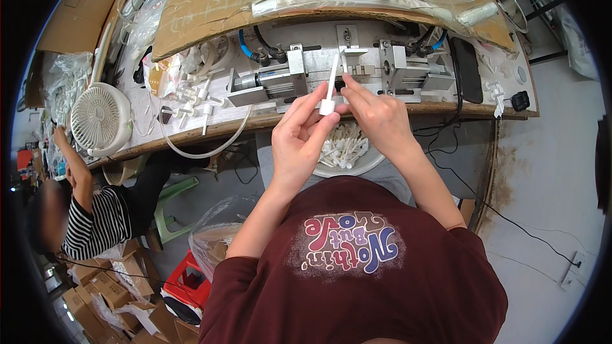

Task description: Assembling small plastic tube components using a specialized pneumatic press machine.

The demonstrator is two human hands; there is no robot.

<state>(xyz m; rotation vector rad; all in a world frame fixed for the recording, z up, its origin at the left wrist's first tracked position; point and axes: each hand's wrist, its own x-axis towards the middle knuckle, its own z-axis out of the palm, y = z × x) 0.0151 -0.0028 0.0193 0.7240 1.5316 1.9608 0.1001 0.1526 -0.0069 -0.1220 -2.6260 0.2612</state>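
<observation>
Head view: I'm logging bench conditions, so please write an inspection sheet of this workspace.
Surface: workbench, wooden-edged, carrying a metal fixture.
Job's things: white stemmed part in the left hand; similar pieces in a bowl below the bench edge.
Clutter: cardboard sheet; loose white parts; white fan.
Hands: left pinches the part; right hand beside it, grip unclear.
Cables: black cable hanging over the bench edge, right side.
Surroundings: co-worker in striped shirt, left; cartons; wall outlet.

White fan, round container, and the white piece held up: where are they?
White fan [101,119], head view: front grille.
Round container [371,162], head view: near rim.
White piece [332,81], head view: slim stem.
</observation>
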